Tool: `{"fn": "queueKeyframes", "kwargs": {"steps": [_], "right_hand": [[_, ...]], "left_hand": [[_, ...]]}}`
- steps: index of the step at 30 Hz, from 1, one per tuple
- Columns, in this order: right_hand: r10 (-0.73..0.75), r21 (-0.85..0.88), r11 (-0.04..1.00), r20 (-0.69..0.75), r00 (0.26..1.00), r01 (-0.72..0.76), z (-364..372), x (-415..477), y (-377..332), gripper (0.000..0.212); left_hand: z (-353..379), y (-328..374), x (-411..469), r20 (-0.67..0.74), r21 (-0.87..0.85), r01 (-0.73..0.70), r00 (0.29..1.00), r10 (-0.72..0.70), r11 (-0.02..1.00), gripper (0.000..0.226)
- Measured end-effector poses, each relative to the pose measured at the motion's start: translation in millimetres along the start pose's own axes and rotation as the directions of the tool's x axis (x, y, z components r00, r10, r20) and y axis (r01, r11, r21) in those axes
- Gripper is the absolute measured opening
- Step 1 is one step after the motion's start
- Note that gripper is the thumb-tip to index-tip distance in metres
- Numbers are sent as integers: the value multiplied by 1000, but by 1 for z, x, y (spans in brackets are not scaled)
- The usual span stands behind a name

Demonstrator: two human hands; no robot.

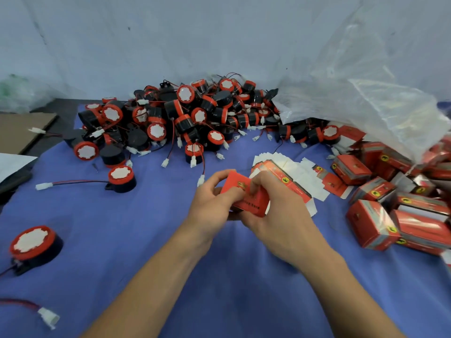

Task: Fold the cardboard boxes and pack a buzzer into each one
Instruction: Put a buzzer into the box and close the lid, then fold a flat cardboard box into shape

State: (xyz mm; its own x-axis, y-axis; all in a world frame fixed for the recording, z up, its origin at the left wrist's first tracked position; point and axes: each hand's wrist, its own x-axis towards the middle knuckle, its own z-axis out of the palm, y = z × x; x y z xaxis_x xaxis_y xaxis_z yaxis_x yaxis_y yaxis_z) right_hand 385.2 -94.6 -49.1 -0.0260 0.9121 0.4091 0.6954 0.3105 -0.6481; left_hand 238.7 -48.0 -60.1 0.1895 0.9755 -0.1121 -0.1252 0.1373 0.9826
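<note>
Head view: at the centre of the frame both hands grasp one small red cardboard box [247, 196] just above the blue cloth [219, 284]. The left hand [214, 203] pinches its left end between thumb and curled fingers, and the right hand [275, 213] curls over its top and right side. The box is glossy and rectangular with printed lettering too blurred to read. The fingers cover its ends, so what it holds cannot be made out. Just behind the hands lies a fanned stack of flat box blanks [292, 172], white inside and red outside. Along the right edge a heap of folded boxes [373, 223] is partly cut off by the frame and partly under a crinkled clear plastic bag [366, 101]. Across the upper middle sits a pile of buzzers [185, 115], round black drums with red rims, white faces and thin red-and-black wires ending in white plugs. A single buzzer [34, 245] lies at lower left, another [122, 178] left of centre. A flat brown cardboard sheet [22, 130] shows at the left edge.
</note>
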Motion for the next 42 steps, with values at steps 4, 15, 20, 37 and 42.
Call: {"fn": "queueKeyframes", "kwargs": {"steps": [4, 15, 20, 37, 42], "right_hand": [[53, -121, 991, -76, 996, -62, -44, 11, 18, 41], [431, -64, 880, -309, 848, -470, -71, 20, 91, 31], [428, -93, 866, -372, 824, -491, -77, 15, 94, 36], [386, -628, 698, -76, 919, -345, -57, 21, 68, 58], [416, -74, 890, -271, 868, -449, -52, 23, 71, 49]], "left_hand": [[51, 16, 18, 2, 74, -34, 999, 34, 997, 37], [112, -2, 74, 268, 769, -378, 923, 277, 515, 25], [109, -12, 77, 362, 726, -410, 910, 201, 551, 55], [101, -19, 60, 386, 725, -388, 913, 131, 570, 92], [90, -24, 46, 367, 680, -466, 885, 288, 567, 24]]}}
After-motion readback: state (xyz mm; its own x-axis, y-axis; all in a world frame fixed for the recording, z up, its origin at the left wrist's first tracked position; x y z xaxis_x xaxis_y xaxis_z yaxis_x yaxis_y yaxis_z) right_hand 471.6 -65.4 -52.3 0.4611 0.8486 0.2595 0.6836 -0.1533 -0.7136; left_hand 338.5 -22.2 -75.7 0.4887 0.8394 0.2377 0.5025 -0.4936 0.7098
